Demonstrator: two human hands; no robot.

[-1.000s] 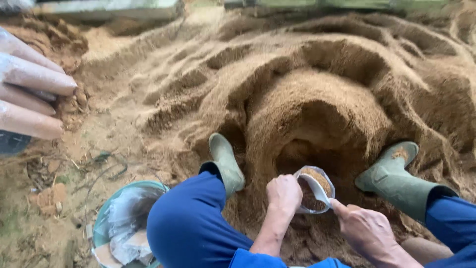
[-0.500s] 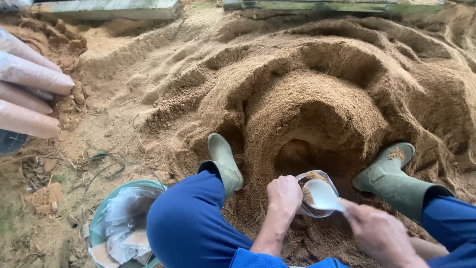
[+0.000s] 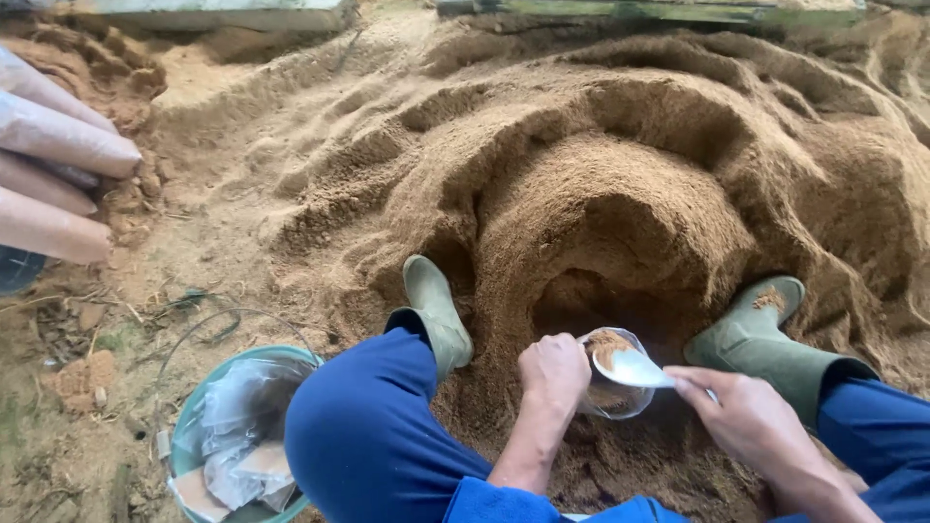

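I sit in front of a big heap of brown sandy soil (image 3: 620,184) with my legs in blue trousers and green rubber boots to either side. My left hand (image 3: 552,373) grips a small clear plastic bag (image 3: 612,399) partly filled with soil, held open just below a hollow dug in the heap. My right hand (image 3: 741,416) holds a pale metal spoon (image 3: 632,368), whose bowl lies over the bag's mouth.
A green bucket (image 3: 189,431) with crumpled clear plastic bags stands by my left knee. Several filled pale bags (image 3: 58,145) lie stacked at the left edge. A wire lies on the ground near the bucket. A board runs along the top edge.
My right hand has brought the spoon up from the soil to the mouth of the bag. The left hand has kept the bag almost still.
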